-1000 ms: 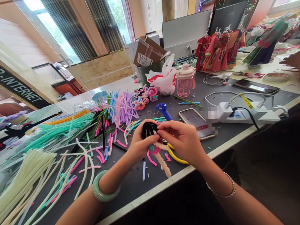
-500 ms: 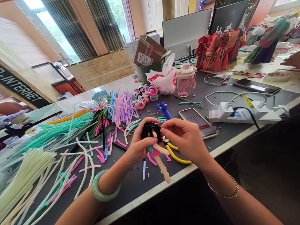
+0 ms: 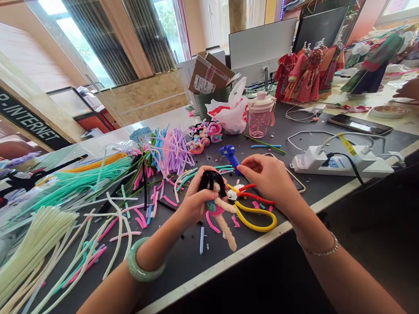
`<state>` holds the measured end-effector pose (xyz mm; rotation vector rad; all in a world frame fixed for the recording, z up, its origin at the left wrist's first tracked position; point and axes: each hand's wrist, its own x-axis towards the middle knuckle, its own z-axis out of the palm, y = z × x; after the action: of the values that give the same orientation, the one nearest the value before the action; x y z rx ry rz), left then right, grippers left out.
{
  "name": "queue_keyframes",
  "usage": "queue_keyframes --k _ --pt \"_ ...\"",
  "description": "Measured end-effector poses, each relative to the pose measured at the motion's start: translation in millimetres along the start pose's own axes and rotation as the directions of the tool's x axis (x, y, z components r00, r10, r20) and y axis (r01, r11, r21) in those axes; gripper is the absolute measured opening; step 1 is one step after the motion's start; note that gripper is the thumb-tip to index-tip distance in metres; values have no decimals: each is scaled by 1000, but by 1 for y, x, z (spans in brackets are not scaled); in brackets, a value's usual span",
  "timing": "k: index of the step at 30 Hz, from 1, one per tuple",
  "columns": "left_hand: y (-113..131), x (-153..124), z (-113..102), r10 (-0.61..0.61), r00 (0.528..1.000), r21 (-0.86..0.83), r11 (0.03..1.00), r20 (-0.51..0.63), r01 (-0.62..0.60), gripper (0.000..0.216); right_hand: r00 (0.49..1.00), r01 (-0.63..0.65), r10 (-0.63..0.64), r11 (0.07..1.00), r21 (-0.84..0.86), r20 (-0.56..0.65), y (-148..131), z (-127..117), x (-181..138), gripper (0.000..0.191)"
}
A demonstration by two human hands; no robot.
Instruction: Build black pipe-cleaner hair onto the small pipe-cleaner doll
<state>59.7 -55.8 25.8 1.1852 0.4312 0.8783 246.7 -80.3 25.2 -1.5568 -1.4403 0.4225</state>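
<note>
My left hand point(image 3: 194, 204) is closed around a small pipe-cleaner doll point(image 3: 218, 204) with black hair, a pink and teal body and beige legs, held just above the dark table mat point(image 3: 186, 255). My right hand point(image 3: 270, 177) hovers to the right of the doll with fingers loosely bent and apart, and nothing shows in them. It is over a phone point(image 3: 300, 184) that it mostly hides, and close to a blue glue gun point(image 3: 230, 155). Pliers with yellow and red handles point(image 3: 256, 216) lie under and in front of it.
Heaps of pipe cleaners point(image 3: 75, 186) cover the left of the table, with cut scraps around the doll. A pink bottle point(image 3: 259, 115), a power strip point(image 3: 334, 163), a second phone point(image 3: 359, 123) and red-robed dolls point(image 3: 306, 69) stand behind. Another person's hand point(image 3: 415, 92) is at the far right.
My right hand has let go of the doll's head and moved right over the phone, uncovering the pliers. My left hand still holds the doll.
</note>
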Motion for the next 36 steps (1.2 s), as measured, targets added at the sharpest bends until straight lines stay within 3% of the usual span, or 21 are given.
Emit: queue_keyframes --k 2,5,11,20,25,30,36 --pt "0 1 -1 1 1000 1 1000 5 -1 40 996 6 17 968 -251 90 8 5 17 18" --pt "2 2 -2 2 1000 3 1000 8 -2 38 975 17 77 910 -414 209 12 19 42 16" --pt "6 3 -5 18 999 17 1000 33 -19 32 950 -112 227 887 -448 213 16 45 75 16" --pt "15 1 -3 1 998 -19 1000 58 0 29 917 -281 362 885 -372 169 30 66 87 26" --pt "19 0 -1 11 1000 -34 999 23 -10 30 972 -217 231 953 -213 45 34 60 86 12" --pt "21 2 -4 2 994 -7 1000 -106 -3 32 995 -35 38 999 29 -96 41 47 68 30" --pt "19 14 -26 94 940 192 981 -327 -31 34 984 177 -160 935 306 -81 34 42 38 42"
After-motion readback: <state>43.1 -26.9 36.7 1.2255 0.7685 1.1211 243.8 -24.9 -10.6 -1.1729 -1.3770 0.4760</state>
